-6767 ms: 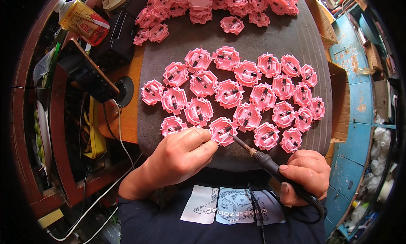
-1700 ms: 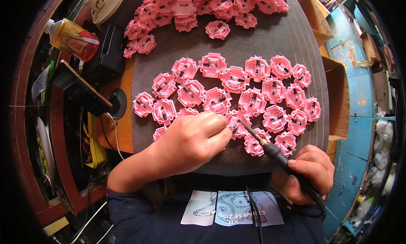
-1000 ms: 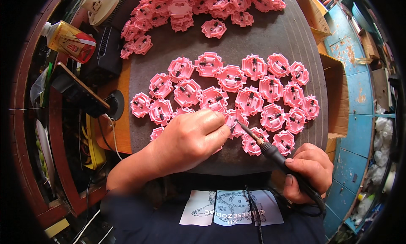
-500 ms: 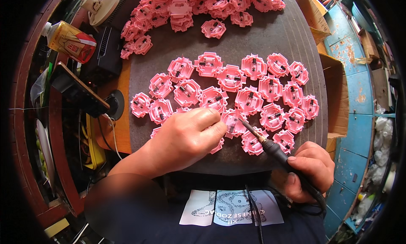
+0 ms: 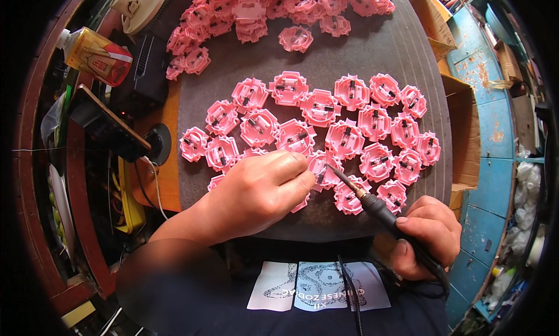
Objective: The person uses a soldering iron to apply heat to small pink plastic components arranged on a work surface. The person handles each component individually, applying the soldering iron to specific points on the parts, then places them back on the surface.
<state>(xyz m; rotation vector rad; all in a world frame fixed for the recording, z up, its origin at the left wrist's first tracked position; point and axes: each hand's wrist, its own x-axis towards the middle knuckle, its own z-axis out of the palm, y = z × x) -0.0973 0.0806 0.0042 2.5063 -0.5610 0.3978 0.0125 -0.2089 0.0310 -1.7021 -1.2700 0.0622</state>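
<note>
My right hand point(image 5: 428, 237) grips the black handle of a soldering iron point(image 5: 381, 211), its fingers wrapped round it. The iron's metal tip points up and left into a pink plastic housing point(image 5: 319, 168), which has small dark and clear parts inside. Beside that housing, my left hand point(image 5: 265, 187) is closed in a pinch, palm down. Its fingertips are turned away, so what they hold cannot be made out. Several similar pink housings point(image 5: 259, 127) lie open side up around both hands, and some are partly covered by my left hand.
A heap of pink housings point(image 5: 250, 13) covers the far part of the dark work surface point(image 5: 233, 56). To the left are a bottle with orange-red liquid point(image 5: 99, 57), a phone on a stand point(image 5: 108, 123) and a black box point(image 5: 145, 74). Cardboard boxes point(image 5: 463, 132) stand along the right edge.
The pink housings sit very slightly further right, and my left hand has shifted a little with them. The soldering iron and my right hand have hardly moved.
</note>
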